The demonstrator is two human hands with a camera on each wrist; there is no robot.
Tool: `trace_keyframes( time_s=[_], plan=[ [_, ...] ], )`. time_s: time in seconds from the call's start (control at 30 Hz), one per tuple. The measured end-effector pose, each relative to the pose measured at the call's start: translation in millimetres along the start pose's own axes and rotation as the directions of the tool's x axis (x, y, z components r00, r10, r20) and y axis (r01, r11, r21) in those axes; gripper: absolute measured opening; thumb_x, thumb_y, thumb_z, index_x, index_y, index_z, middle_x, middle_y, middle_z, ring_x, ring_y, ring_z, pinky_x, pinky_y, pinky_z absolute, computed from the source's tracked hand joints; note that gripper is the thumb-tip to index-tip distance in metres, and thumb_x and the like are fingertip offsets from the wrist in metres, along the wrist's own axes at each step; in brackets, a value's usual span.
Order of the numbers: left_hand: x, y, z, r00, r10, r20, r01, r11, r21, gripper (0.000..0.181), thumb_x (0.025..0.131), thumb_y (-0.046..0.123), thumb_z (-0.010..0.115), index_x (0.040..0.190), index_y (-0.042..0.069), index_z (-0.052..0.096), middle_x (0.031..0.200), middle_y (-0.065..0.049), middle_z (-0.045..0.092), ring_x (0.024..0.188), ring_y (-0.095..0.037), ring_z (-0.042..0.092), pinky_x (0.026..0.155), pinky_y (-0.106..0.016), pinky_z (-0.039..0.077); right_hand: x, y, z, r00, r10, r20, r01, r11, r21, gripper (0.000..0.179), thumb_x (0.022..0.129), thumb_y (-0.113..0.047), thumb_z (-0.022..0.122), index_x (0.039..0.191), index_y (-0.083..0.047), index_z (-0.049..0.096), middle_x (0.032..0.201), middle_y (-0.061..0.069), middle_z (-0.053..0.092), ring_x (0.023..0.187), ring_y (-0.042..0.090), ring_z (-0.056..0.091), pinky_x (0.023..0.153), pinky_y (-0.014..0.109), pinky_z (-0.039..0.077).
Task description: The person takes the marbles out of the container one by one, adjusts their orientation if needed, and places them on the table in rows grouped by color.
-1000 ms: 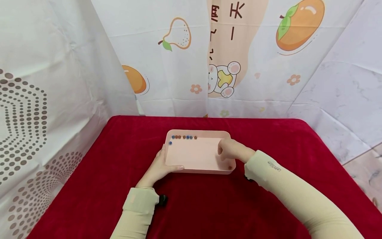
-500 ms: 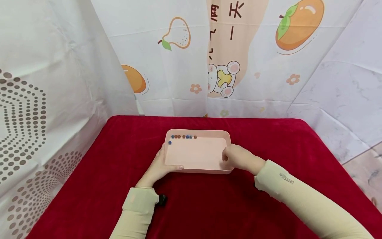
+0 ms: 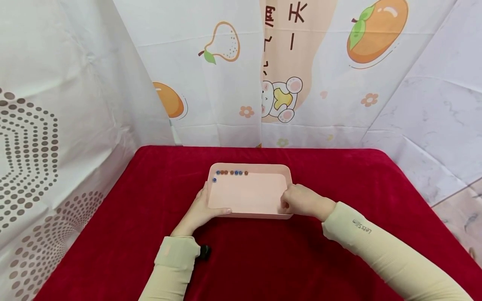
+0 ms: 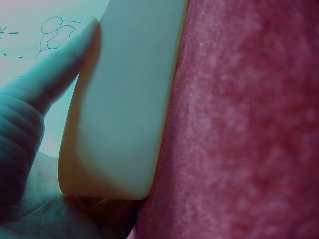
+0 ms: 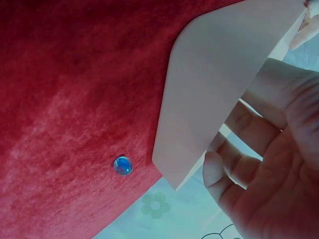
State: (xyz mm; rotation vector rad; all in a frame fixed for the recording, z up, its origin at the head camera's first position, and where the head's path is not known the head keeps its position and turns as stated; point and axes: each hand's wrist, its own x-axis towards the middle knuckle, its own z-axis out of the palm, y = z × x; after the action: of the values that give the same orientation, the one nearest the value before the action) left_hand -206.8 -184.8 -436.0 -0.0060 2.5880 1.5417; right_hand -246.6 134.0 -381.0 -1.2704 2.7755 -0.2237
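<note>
A shallow pink tray (image 3: 248, 194) lies on the red cloth. Several blue and brown glass marbles (image 3: 236, 172) line its far wall from the left corner, and one blue marble (image 3: 214, 180) sits just below that line. My left hand (image 3: 199, 211) grips the tray's near left corner, thumb over the front rim, fingers along the left side. My right hand (image 3: 301, 201) reaches over the right wall into the near right corner, fingers bent downward. Its fingertips are hidden behind the wall in the right wrist view, so I cannot tell whether they pinch a marble.
Outside the tray, a blue marble (image 5: 122, 165) lies on the red cloth (image 5: 75, 109) near the tray's wall in the right wrist view. A printed white curtain (image 3: 226, 96) hangs behind the table.
My right hand has moved right and toward me, down into the tray's near right corner. It now covers the spot where a brown marble showed. The left hand stays on the tray.
</note>
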Motion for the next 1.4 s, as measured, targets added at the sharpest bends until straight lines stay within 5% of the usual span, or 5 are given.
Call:
trace_keyframes(
  time_s=[0.23, 0.6, 1.1, 1.23, 1.4],
  plan=[
    [1.1, 0.4, 0.4, 1.000, -0.007, -0.001, 0.007, 1.000, 0.007, 0.123, 0.072, 0.041, 0.087, 0.161, 0.017, 0.006, 0.166, -0.014, 0.007, 0.151, -0.036, 0.015, 0.119, -0.061, 0.021, 0.2, 0, 1, 0.999, -0.033, 0.002, 0.033, 0.997, -0.069, 0.042, 0.064, 0.009, 0.051, 0.051, -0.023, 0.027, 0.056, -0.012, 0.008, 0.069, 0.010, 0.016, 0.062, 0.023, 0.022],
    [2.0, 0.5, 0.3, 1.000, -0.022, 0.000, 0.022, 1.000, 0.020, 0.125, 0.073, 0.042, 0.087, 0.161, 0.014, 0.002, 0.166, -0.016, 0.008, 0.150, -0.036, 0.017, 0.119, -0.061, 0.021, 8.1, 4, 6, 0.996, -0.093, 0.004, 0.093, 0.990, -0.106, 0.045, 0.068, 0.009, 0.051, 0.052, -0.021, 0.021, 0.058, -0.011, 0.006, 0.064, 0.008, 0.011, 0.055, 0.021, 0.014],
    [2.2, 0.3, 0.9, 0.999, -0.036, -0.003, 0.036, 0.999, 0.028, 0.127, 0.073, 0.042, 0.086, 0.160, 0.013, -0.001, 0.165, -0.017, 0.009, 0.149, -0.037, 0.018, 0.118, -0.061, 0.022, 11.0, 3, 4, 0.995, -0.068, 0.075, 0.066, 0.997, 0.028, 0.055, 0.082, 0.001, 0.066, 0.053, -0.020, 0.024, 0.057, -0.012, 0.008, 0.060, 0.007, 0.011, 0.053, 0.020, 0.013],
    [1.9, 0.2, 1.0, 0.999, -0.036, -0.003, 0.036, 0.999, 0.026, 0.127, 0.073, 0.043, 0.086, 0.160, 0.013, 0.000, 0.165, -0.017, 0.009, 0.149, -0.036, 0.018, 0.118, -0.061, 0.022, 10.8, 5, 5, 0.993, -0.089, 0.081, 0.085, 0.995, 0.052, 0.040, 0.076, 0.010, 0.058, 0.054, -0.018, 0.041, 0.056, -0.014, 0.020, 0.059, 0.005, 0.017, 0.054, 0.018, 0.019],
    [1.9, 0.1, 1.8, 1.000, -0.029, 0.000, 0.029, 0.999, 0.014, 0.126, 0.073, 0.042, 0.087, 0.161, 0.016, 0.001, 0.166, -0.015, 0.008, 0.150, -0.035, 0.016, 0.119, -0.061, 0.021, 10.2, 9, 6, 0.990, -0.115, 0.087, 0.109, 0.991, 0.074, 0.043, 0.067, 0.015, 0.050, 0.068, -0.022, 0.071, 0.064, -0.017, 0.060, 0.061, 0.001, 0.033, 0.058, 0.014, 0.031]
  ],
)
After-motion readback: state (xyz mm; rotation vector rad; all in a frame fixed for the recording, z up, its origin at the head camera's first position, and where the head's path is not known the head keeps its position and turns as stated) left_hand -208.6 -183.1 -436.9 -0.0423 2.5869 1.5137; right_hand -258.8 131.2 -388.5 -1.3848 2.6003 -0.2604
